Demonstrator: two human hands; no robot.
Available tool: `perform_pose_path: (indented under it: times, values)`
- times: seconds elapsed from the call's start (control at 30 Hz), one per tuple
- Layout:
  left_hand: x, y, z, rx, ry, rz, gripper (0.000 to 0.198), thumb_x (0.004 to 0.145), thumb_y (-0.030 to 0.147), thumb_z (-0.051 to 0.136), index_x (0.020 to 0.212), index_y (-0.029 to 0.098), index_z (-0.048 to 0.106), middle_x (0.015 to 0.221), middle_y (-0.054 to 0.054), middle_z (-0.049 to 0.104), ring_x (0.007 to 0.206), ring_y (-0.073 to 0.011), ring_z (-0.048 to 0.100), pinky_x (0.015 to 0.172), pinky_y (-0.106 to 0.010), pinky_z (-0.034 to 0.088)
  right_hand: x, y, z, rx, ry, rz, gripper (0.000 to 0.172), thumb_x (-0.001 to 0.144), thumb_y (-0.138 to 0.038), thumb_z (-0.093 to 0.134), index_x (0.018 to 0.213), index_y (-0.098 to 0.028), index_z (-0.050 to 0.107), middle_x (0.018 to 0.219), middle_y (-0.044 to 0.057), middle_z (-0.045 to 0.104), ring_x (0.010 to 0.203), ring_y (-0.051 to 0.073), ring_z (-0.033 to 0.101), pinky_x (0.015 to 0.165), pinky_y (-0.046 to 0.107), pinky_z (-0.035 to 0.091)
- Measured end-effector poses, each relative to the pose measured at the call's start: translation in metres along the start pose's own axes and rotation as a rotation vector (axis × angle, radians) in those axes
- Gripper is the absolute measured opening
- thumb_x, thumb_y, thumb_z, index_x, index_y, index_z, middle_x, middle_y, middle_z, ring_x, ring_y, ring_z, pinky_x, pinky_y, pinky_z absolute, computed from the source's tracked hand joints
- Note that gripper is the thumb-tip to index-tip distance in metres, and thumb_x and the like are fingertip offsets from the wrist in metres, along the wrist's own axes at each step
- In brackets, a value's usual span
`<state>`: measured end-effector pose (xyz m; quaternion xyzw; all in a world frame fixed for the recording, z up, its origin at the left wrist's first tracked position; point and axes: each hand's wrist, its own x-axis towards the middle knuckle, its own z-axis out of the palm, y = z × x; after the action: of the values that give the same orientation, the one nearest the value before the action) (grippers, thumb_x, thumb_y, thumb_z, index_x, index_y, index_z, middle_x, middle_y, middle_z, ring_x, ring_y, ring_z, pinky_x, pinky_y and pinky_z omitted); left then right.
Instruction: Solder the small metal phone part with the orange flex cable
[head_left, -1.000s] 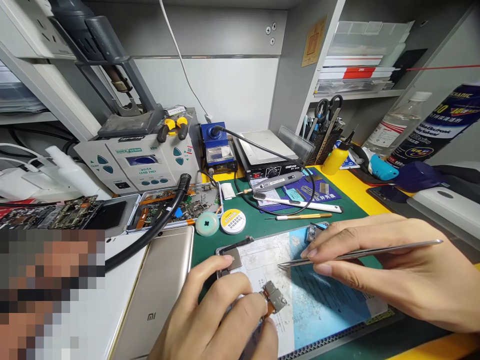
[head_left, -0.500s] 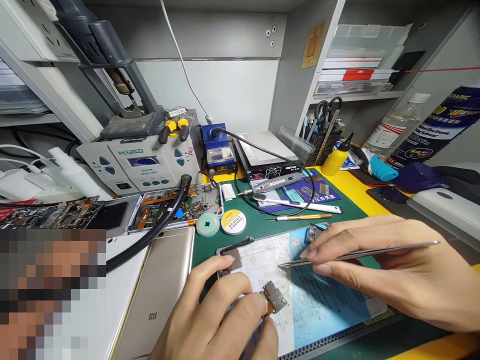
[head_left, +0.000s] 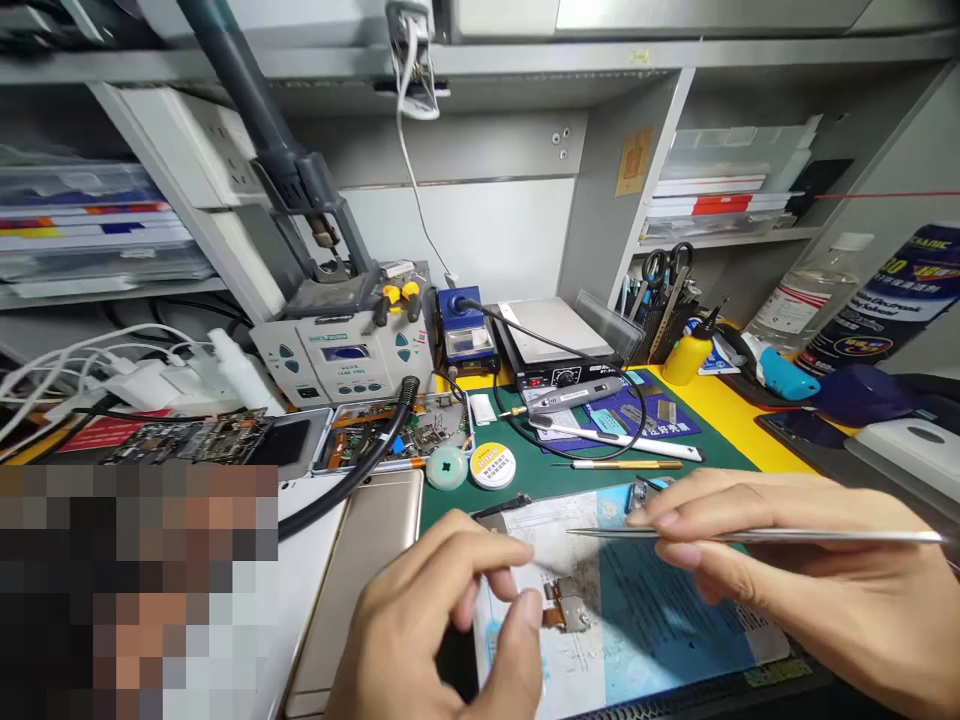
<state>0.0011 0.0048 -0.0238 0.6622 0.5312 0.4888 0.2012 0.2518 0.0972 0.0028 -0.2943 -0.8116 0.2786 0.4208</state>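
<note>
My right hand [head_left: 795, 550] grips metal tweezers [head_left: 825, 537], their tips pointing left over a worn white-and-blue sheet [head_left: 660, 620]. My left hand [head_left: 450, 620] hovers at the left side of the sheet, thumb and index finger apart with nothing visible between them. Just right of its fingertips, a small metal part with an orange flex cable [head_left: 576, 612] lies on the white half. Another small metal component [head_left: 637, 495] sits by the sheet's far edge, partly behind my right fingers. A dark strip-like part [head_left: 502, 506] lies at the far left corner, partly covered by my left hand.
Behind the sheet lie a thin yellow-handled tool [head_left: 626, 464], a toothbrush [head_left: 622, 435], a grey pen-like tool [head_left: 574, 396] and two round tins [head_left: 493, 466]. A black hose [head_left: 337, 495] crosses over a gold phone [head_left: 367, 570] at left. A yellow bottle [head_left: 690, 350] stands behind right.
My left hand has lifted off the metal part, its fingers now parted. My right hand has turned the tweezers closer to level. The head view has tilted up and shifted left.
</note>
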Motion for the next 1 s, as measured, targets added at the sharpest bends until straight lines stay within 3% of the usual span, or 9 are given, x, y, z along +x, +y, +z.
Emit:
perform_pose_path:
  times: [0.1,0.13,0.2,0.3,0.43,0.63,0.7,0.8,1.0]
  values:
    - [0.006,0.011,-0.001,-0.408,-0.132,-0.582,0.029,0.090,0.045,0.069,0.098,0.018,0.073,0.059,0.004,0.052,0.051,-0.0079,0.042,0.050,-0.021,0.031,-0.010,0.002,0.003,-0.016,0.039,-0.088,0.019,0.084,-0.026,0.086,0.097,-0.040,0.086,0.089,-0.001,0.087,0.078,0.024,0.083,0.069,0.027,0.070]
    - [0.009,0.013,-0.002,-0.512,-0.178,-0.696,0.035,0.086,0.049,0.072,0.099,0.016,0.072,0.056,0.005,0.051,0.047,-0.0062,0.038,0.048,-0.019,0.027,-0.014,0.002,0.004,-0.004,0.045,-0.119,0.022,0.085,-0.026,0.085,0.100,-0.042,0.085,0.089,-0.002,0.087,0.077,0.023,0.082,0.069,0.027,0.070]
    - [0.013,0.016,-0.004,-0.662,-0.240,-0.794,0.043,0.080,0.050,0.079,0.102,0.014,0.070,0.062,0.002,0.062,0.040,-0.0019,0.033,0.041,-0.018,0.019,-0.021,0.003,0.005,-0.020,0.042,-0.139,0.030,0.084,-0.023,0.085,0.106,-0.043,0.083,0.094,-0.002,0.087,0.079,0.024,0.083,0.070,0.028,0.070]
    - [0.019,0.013,-0.006,-0.873,-0.339,-0.804,0.044,0.076,0.047,0.082,0.100,0.013,0.070,0.075,-0.006,0.075,0.029,-0.0001,0.033,0.032,-0.019,0.016,-0.027,0.002,0.007,-0.030,0.026,-0.177,0.035,0.084,-0.021,0.084,0.111,-0.043,0.082,0.097,-0.001,0.087,0.079,0.027,0.083,0.070,0.032,0.071]
    - [0.021,0.004,-0.006,-1.135,-0.432,-0.835,0.032,0.072,0.036,0.083,0.091,0.013,0.072,0.083,-0.009,0.080,0.025,-0.0022,0.040,0.028,-0.019,0.020,-0.025,-0.002,0.010,-0.034,-0.010,-0.221,0.037,0.085,-0.019,0.081,0.112,-0.043,0.080,0.095,-0.001,0.087,0.077,0.026,0.083,0.069,0.030,0.070]
    - [0.021,0.002,-0.007,-1.193,-0.460,-0.859,0.027,0.076,0.037,0.084,0.081,0.013,0.072,0.082,-0.008,0.080,0.026,-0.0011,0.039,0.025,-0.017,0.020,-0.021,-0.004,0.014,-0.005,0.000,-0.209,0.032,0.086,-0.020,0.080,0.109,-0.042,0.081,0.091,-0.001,0.087,0.075,0.025,0.083,0.065,0.029,0.070]
    - [0.021,0.003,-0.007,-1.137,-0.488,-0.848,0.029,0.080,0.040,0.082,0.078,0.013,0.072,0.060,-0.002,0.072,0.023,-0.0019,0.032,0.025,-0.018,0.019,-0.021,-0.004,0.015,0.000,-0.016,-0.216,0.034,0.085,-0.019,0.080,0.111,-0.042,0.081,0.092,-0.001,0.087,0.076,0.026,0.084,0.067,0.029,0.070]
    - [0.022,0.005,-0.007,-1.043,-0.537,-0.833,0.032,0.084,0.045,0.076,0.075,0.015,0.071,0.033,0.008,0.043,0.021,-0.0041,0.020,0.025,-0.018,0.015,-0.019,-0.005,0.016,0.004,-0.032,-0.217,0.037,0.083,-0.017,0.081,0.110,-0.042,0.081,0.094,-0.001,0.087,0.077,0.025,0.084,0.068,0.028,0.070]
    - [0.020,0.009,-0.008,-0.964,-0.462,-0.859,0.032,0.083,0.046,0.075,0.070,0.018,0.068,0.032,0.008,0.038,0.024,-0.0035,0.018,0.027,-0.017,0.015,-0.011,-0.013,0.015,0.061,-0.002,-0.189,0.036,0.079,-0.015,0.086,0.105,-0.039,0.085,0.092,0.000,0.087,0.077,0.025,0.083,0.066,0.028,0.069]
